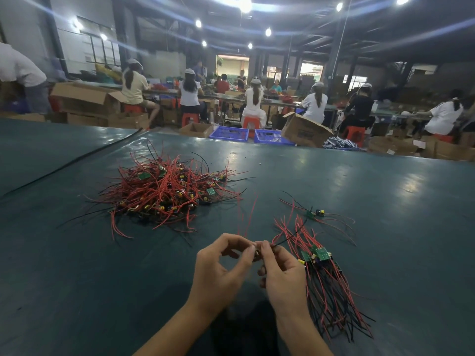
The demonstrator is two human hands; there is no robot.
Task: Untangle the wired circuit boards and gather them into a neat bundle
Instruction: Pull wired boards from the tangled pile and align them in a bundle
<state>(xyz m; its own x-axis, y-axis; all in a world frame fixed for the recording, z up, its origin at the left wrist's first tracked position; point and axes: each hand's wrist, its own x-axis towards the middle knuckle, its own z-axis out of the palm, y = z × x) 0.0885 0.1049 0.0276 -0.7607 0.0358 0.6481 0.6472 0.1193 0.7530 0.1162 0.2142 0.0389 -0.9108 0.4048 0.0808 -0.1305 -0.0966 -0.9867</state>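
Red pile [164,191] beyond (bundle [323,278] right); left hand [218,271], right hand [282,276] fingers [266,249] pinch 1 board [257,253].

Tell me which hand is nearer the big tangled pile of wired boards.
Left. The left hand is short and right of the tangled pile; the right hand is farther right, beside the sorted bundle.

Dim hall; ceiling lamps [245,3] flare; edges warped.

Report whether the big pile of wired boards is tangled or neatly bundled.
Tangled. The big pile is a loose heap, with red and black wires crossing and sticking out every way.
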